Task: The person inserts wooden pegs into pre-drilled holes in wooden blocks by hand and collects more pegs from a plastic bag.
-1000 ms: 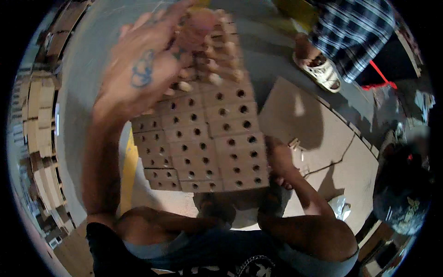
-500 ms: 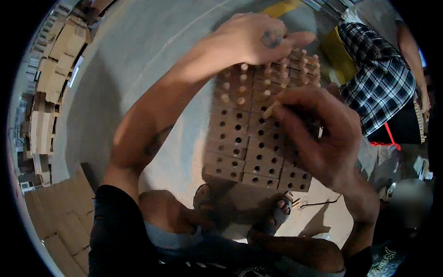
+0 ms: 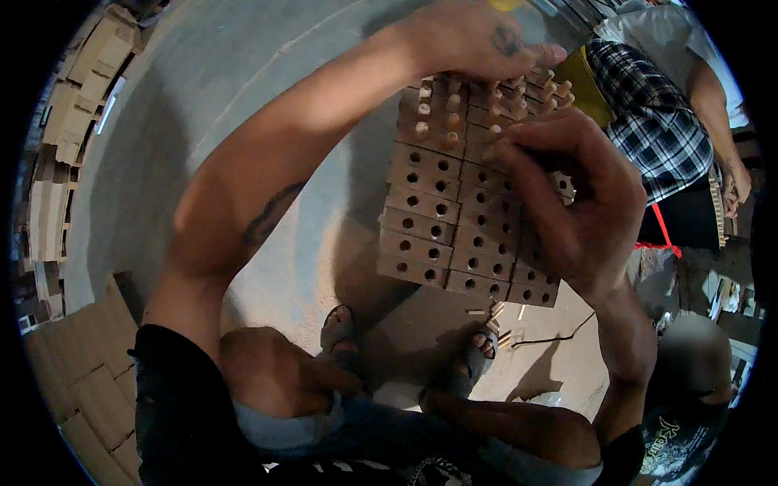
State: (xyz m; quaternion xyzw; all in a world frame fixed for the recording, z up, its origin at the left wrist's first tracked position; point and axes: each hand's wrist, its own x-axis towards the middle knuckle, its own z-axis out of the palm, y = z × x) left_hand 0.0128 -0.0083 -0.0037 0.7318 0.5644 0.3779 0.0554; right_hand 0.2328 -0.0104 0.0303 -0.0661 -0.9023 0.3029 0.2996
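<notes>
A stack of wooden blocks (image 3: 412, 253) with rows of round drilled holes stands before me. Short wooden dowels (image 3: 421, 130) stick up from the holes in its far rows; the nearer holes are bare. My right hand (image 3: 587, 198) is over the right side of the blocks. Its thumb and forefinger are pinched on a dowel (image 3: 491, 152) at a hole just nearer than the filled rows, the dowel mostly hidden by the fingertips. My left hand (image 3: 470, 39) hovers over the far end, thumb stretched to the right. Its other fingers are hidden, so what it holds does not show.
Loose dowels (image 3: 504, 336) and a thin dark rod (image 3: 551, 338) lie on the floor by my right foot. Cardboard (image 3: 81, 356) is at the left. A person in plaid (image 3: 652, 121) sits at the far right; another person (image 3: 685, 429) is at the near right.
The view has shifted, so the blocks appear higher. My right hand has brought the dowel from above the holes to a hole beside the filled rows. My left hand stays over the far end.
</notes>
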